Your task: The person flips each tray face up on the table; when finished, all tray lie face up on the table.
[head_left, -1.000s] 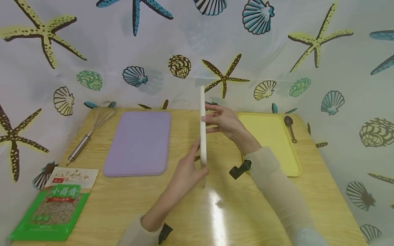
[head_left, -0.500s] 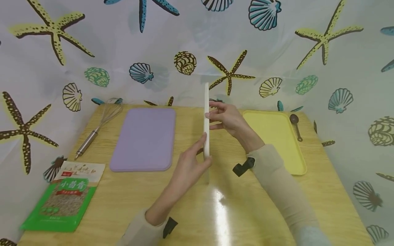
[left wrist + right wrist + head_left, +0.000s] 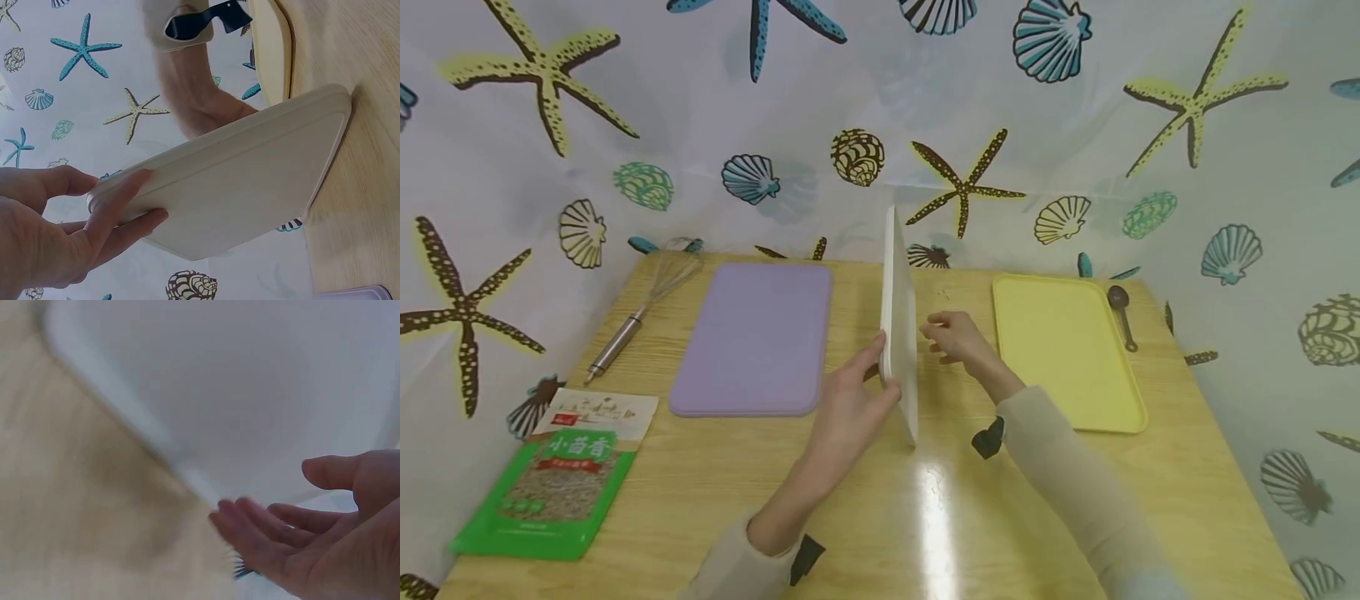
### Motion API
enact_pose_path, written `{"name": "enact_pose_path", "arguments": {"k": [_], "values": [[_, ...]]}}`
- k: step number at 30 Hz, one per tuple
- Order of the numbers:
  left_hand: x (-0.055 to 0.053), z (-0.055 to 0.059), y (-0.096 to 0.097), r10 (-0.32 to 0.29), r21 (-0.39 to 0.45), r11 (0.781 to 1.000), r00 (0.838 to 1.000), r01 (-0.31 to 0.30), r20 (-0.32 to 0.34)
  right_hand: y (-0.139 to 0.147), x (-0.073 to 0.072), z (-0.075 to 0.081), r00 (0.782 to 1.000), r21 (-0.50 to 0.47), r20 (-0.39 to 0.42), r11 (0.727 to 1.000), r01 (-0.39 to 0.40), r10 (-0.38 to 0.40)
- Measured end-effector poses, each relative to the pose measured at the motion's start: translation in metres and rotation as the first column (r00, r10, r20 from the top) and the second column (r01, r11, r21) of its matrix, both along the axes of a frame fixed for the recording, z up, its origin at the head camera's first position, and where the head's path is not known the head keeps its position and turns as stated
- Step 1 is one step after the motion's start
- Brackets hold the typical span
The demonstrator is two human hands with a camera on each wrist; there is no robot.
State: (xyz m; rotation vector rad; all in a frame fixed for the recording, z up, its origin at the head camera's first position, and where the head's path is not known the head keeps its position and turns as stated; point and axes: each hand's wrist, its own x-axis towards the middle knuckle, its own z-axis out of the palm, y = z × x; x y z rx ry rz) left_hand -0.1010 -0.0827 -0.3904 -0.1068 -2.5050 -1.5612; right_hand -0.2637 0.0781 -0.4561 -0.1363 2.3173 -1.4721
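Note:
A white tray [image 3: 904, 350] stands on edge over the middle of the table, its right-hand face partly turned to the head view. My left hand [image 3: 848, 408] pinches its near upper edge; in the left wrist view the fingers [image 3: 134, 187] lie along one face, with the thumb on the other side. To the right of the tray is my right hand [image 3: 961, 342], holding nothing. The right wrist view shows that hand's fingers [image 3: 256, 540] extended and relaxed beside the tray's lower rim [image 3: 119, 403], thumb apart. In the left wrist view the tray hides this hand.
Left of the tray lies a purple board [image 3: 752, 342], with a whisk [image 3: 632, 325] beyond it. A green bag of seeds [image 3: 557, 475] lies at the front left. On the right are a yellow tray [image 3: 1067, 350] and a dark brown spoon [image 3: 1122, 317]. Patterned cloth [image 3: 820, 100] hangs behind.
My right hand has let go of the white tray's edge and moved down beside it. The tray has turned slightly, showing more of its right face. My left hand keeps its grip.

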Motion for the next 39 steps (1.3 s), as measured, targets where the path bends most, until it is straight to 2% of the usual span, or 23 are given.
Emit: {"name": "enact_pose_path", "arguments": {"k": [3, 5, 10, 14, 17, 19, 23, 27, 30, 35, 39], "values": [[-0.001, -0.002, -0.005, 0.017, 0.065, 0.998, 0.999, -0.019, 0.028, 0.002, 0.003, -0.021, 1.0, 0.09, 0.004, 0.996, -0.007, 0.007], [-0.002, -0.004, -0.009, 0.022, 0.123, 0.992, 0.999, -0.027, 0.042, 0.002, 0.005, -0.029, 1.0, 0.089, 0.014, 0.996, 0.0, -0.001], [-0.003, -0.006, -0.021, 0.024, 0.253, 0.966, 0.997, -0.043, 0.076, 0.001, 0.011, -0.036, 0.995, -0.048, 0.088, 0.998, 0.044, -0.04], [-0.007, -0.006, -0.033, 0.019, 0.308, 0.95, 0.995, -0.05, 0.102, 0.001, 0.012, -0.041, 0.981, -0.176, 0.182, 0.979, 0.102, -0.069], [-0.011, -0.006, -0.041, -0.022, 0.357, 0.934, 0.991, -0.027, 0.131, 0.002, 0.01, -0.045, 0.97, -0.196, 0.22, 0.97, 0.144, -0.099], [-0.013, -0.007, -0.046, -0.065, 0.383, 0.924, 0.985, 0.0, 0.157, 0.004, 0.007, -0.049, 0.97, -0.177, 0.222, 0.973, 0.145, -0.105], [-0.017, -0.009, -0.057, -0.156, 0.439, 0.897, 0.965, 0.05, 0.209, 0.008, 0.003, -0.049, 0.967, -0.154, 0.245, 0.981, 0.114, -0.073], [-0.022, -0.013, -0.068, -0.205, 0.485, 0.872, 0.945, 0.058, 0.255, 0.015, 0.002, -0.043, 0.976, -0.115, 0.211, 0.991, 0.071, -0.046], [-0.024, -0.016, -0.076, -0.226, 0.486, 0.871, 0.933, 0.065, 0.279, 0.021, 0.001, -0.039, 0.979, -0.096, 0.197, 0.993, 0.063, -0.044], [-0.026, -0.022, -0.086, -0.241, 0.47, 0.879, 0.924, 0.079, 0.297, 0.032, -0.001, -0.038, 0.952, -0.167, 0.299, 0.978, 0.123, -0.069], [-0.029, -0.028, -0.091, -0.244, 0.485, 0.872, 0.918, 0.066, 0.314, 0.04, -0.003, -0.039, 0.929, -0.202, 0.356, 0.962, 0.183, -0.102]]}}
